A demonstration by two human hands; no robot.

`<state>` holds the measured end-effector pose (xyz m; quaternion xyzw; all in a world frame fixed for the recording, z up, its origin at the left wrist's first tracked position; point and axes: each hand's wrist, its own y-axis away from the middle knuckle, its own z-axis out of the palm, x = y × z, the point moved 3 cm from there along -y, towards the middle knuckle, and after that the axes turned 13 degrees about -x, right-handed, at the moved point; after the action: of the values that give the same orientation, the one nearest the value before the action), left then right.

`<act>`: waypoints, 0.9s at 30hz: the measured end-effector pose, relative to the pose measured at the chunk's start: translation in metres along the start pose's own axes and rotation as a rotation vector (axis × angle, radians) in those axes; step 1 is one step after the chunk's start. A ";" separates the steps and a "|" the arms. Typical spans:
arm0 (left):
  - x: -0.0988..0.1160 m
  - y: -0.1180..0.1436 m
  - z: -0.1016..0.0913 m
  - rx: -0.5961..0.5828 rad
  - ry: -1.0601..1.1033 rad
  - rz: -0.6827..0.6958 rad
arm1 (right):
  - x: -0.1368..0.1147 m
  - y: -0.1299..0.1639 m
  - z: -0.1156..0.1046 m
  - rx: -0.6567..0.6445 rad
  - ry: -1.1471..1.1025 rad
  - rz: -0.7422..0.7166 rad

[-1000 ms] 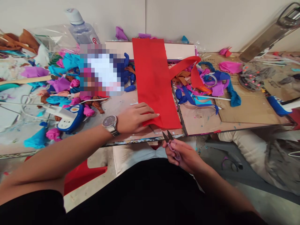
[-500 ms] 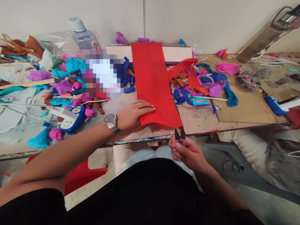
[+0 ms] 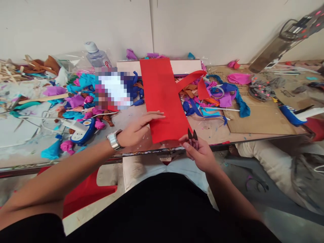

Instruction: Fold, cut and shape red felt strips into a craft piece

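While our left hand (image 3: pixel 136 130) lies flat and loose on the red sheet (image 3: pixel 164 98) on the surface (image 3: pixel 253 118), our right hand (image 3: pixel 198 153) grips small snips (image 3: pixel 192 135), handles hidden, at the sheet's near edge.

Just 1 view here, head-mounted, looking forward and down at the bench (image 3: pixel 253 130) from close above its near edge, facing the wall behind it.
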<state>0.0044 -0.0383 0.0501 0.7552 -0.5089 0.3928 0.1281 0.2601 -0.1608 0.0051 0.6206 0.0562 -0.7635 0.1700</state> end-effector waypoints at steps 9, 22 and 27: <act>-0.020 -0.006 0.041 0.735 0.882 -0.276 | 0.039 0.015 0.031 -0.176 -0.220 0.005; 0.009 -0.013 0.069 0.871 1.300 -0.421 | 0.049 0.024 0.048 0.128 0.047 -0.213; 0.017 -0.022 0.075 0.723 1.430 -0.480 | 0.054 0.031 0.049 0.095 0.142 -0.356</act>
<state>0.0613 -0.0844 0.0172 0.4065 0.0271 0.8783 0.2501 0.2160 -0.2148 -0.0318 0.6603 0.1409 -0.7377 -0.0015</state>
